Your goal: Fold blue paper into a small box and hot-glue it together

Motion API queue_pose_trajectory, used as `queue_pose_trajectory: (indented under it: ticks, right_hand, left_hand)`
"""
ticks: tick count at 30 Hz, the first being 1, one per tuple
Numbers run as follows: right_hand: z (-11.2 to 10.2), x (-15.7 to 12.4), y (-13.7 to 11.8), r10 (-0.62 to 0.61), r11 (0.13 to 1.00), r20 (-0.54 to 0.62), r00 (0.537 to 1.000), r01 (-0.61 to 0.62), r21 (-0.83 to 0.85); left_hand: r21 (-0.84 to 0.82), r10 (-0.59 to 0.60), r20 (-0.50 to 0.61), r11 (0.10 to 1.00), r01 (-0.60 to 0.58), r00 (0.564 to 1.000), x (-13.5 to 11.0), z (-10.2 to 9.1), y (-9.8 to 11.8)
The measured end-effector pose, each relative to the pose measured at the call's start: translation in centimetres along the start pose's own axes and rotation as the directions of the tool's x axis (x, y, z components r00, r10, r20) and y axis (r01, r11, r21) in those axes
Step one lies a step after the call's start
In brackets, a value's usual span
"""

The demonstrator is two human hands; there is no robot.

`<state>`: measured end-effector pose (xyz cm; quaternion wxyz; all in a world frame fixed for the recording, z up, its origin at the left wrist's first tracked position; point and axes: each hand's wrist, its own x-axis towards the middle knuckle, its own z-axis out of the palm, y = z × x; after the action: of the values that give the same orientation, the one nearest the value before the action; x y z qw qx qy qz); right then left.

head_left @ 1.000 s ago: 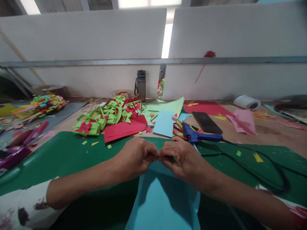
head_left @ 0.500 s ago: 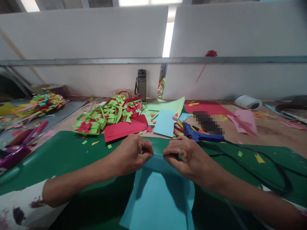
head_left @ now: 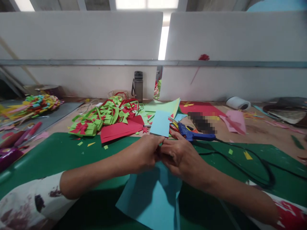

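Note:
A sheet of light blue paper hangs toward me over the green mat, its top edge between my hands. My left hand is closed on that edge, its fingertips partly hidden behind the other hand. Right beside it, my right hand pinches the same edge with fingers curled. The two hands touch at the middle. Just beyond them lie a smaller light blue paper piece and a blue glue gun.
Red paper sheets and green paper gift shapes are heaped at the back left, with a grey bottle behind. The glue gun's black cord loops across the right. Pink paper and a white roll lie farther right.
My hands have come together along the paper's top edge, closing the gap between them. The blue paper's lower part has shifted left and narrowed. The view has turned slightly right.

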<state>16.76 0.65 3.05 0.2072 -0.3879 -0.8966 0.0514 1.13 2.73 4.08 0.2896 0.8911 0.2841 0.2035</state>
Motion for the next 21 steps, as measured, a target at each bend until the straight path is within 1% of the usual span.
queue_pose_trajectory:
  ticks: [1, 3, 5, 7, 10, 13, 17, 21]
  right_hand:
    - [-0.2, 0.0, 0.0, 0.014, 1.0, -0.004, 1.0, -0.014, 0.018]
    - [-0.6, 0.0, 0.1, 0.103, 0.992, 0.027, 0.994, -0.104, 0.07]
    - [-1.1, -0.1, 0.5, 0.221, 0.962, 0.112, 0.969, -0.235, 0.14]
    - [-1.6, -0.4, 1.0, 0.277, 0.93, 0.183, 0.943, -0.311, 0.195]
    - [-1.9, -0.9, 1.6, 0.262, 0.926, 0.238, 0.935, -0.313, 0.21]
    - [-2.1, -1.1, 1.6, 0.237, 0.938, 0.258, 0.937, -0.289, 0.19]
    - [-2.4, -0.8, 0.9, 0.289, 0.943, 0.238, 0.927, -0.319, 0.098]
    - [-1.9, -0.6, 0.4, 0.348, 0.934, 0.214, 0.913, -0.357, 0.003]
  left_hand:
    - [-0.001, 0.015, 0.001, 1.0, -0.015, 1.0, 0.1, 0.0, -0.2]
    - [-0.004, -0.005, 0.004, 1.0, 0.006, 1.0, 0.0, -0.3, -0.4]
    - [0.008, -0.075, 0.009, 0.997, 0.075, 0.997, -0.1, -0.7, -0.5]
    - [0.016, -0.131, 0.023, 0.991, 0.13, 0.991, -0.2, -1.2, -0.7]
    - [0.019, -0.177, 0.064, 0.984, 0.176, 0.982, -0.3, -1.7, -1.0]
    - [0.025, -0.229, 0.093, 0.973, 0.228, 0.969, -0.4, -1.8, -1.3]
    - [0.007, -0.283, 0.1, 0.959, 0.283, 0.954, -0.5, -1.6, -1.4]
    - [0.013, -0.316, 0.133, 0.948, 0.317, 0.939, -0.5, -1.3, -1.0]
